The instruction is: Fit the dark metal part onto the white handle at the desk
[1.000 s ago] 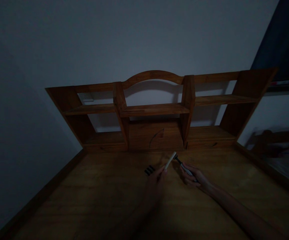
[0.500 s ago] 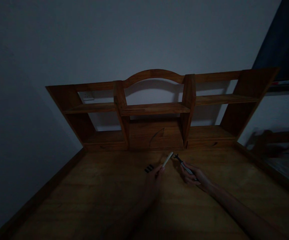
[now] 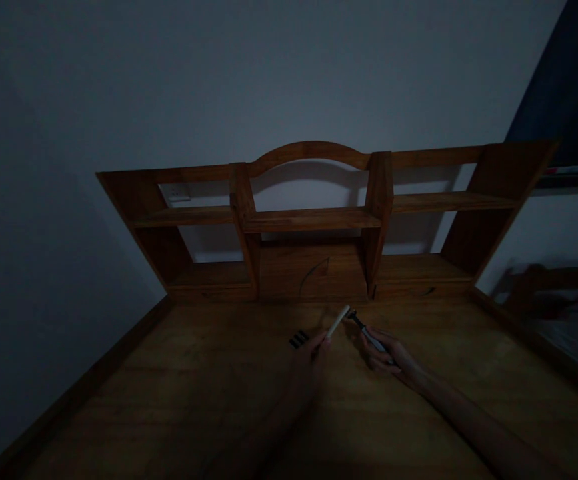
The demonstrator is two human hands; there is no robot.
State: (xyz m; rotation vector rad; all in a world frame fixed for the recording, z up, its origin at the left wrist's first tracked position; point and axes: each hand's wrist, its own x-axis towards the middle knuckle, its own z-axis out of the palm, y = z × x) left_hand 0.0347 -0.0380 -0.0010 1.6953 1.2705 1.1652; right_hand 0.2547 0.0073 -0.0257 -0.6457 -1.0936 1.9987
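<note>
Left hand (image 3: 310, 353), fingers pinched on a white stick (image 3: 338, 321); right hand (image 3: 386, 352), fingers closed around a dark-tipped tool (image 3: 366, 331); tips nearly meet above the wooden desk (image 3: 169, 373); small black pieces (image 3: 298, 339) just left.

Dim room in a home, likely a bedroom or study. Wooden desk (image 3: 169, 393) with an arched shelf hutch (image 3: 313, 217) at 12 o'clock against a plain white wall (image 3: 269, 73); a wall socket (image 3: 176, 195) shows behind it. Wooden bed frame (image 3: 543, 287) at 3 o'clock.
</note>
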